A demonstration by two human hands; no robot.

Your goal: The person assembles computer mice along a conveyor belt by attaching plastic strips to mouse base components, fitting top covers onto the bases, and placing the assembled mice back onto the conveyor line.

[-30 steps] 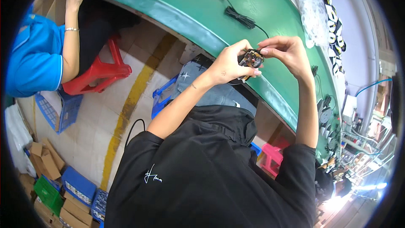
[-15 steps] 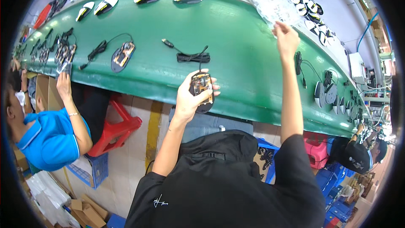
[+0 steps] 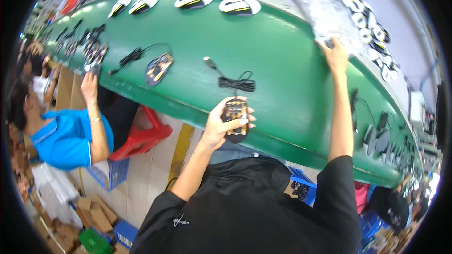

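Observation:
My left hand is closed round an opened computer mouse, its dark base and orange-brown circuit board facing up and my thumb across it. From the mouse a black cable runs to a tied coil lying on the green bench, with its plug beyond. Over at the far right, my right hand reaches to the edge of a clear plastic bag with pale contents. A small greyish thing shows between thumb and fingers there; blur hides what it is.
Another opened mouse with a cable lies left on the green bench. White-and-black mouse shells line its far edge; several more are heaped at the far right. Mouse bases lie right. A co-worker in blue sits left by a red stool.
My right hand has moved onto the bag's edge, its thumb and fingers now further apart. The left hand still holds the mouse, turned more upright. The whole view has shifted and tilted.

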